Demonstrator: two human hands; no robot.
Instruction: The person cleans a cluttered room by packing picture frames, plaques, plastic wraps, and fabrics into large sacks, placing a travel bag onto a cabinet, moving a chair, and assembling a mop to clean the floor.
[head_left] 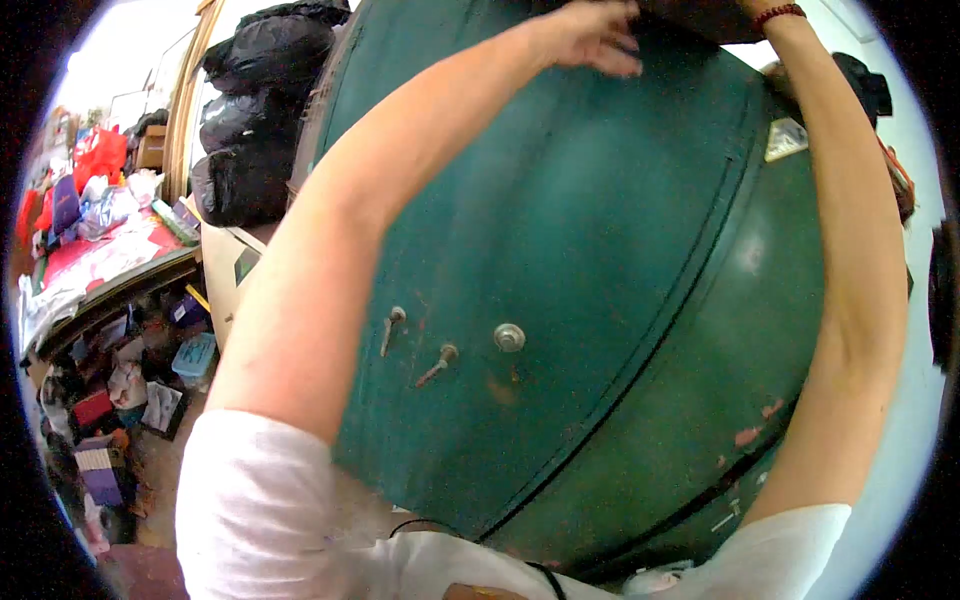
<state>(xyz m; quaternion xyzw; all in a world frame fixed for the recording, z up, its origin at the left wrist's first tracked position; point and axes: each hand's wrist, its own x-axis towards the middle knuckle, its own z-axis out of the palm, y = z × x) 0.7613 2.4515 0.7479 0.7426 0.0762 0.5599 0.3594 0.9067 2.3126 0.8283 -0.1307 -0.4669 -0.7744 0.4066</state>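
Note:
Both my arms reach up along a tall green metal safe [560,230] with two small handles and a round dial on its front. At the top edge of the view, my left hand [600,42] is open, its fingers apart and slightly blurred. Right beside it is a dark brown, flat-sided object [700,18], cut off by the frame, at the top of the safe. My right hand [757,6] is at this object's right end, a red bead bracelet on the wrist. Most of that hand lies outside the view, so its fingers are hidden.
Stuffed black bags [262,120] are stacked left of the safe. Farther left, a cluttered table [150,262] has boxes and bags on it and a blue plastic container [194,356] below. A pale wall [920,300] stands close on the right.

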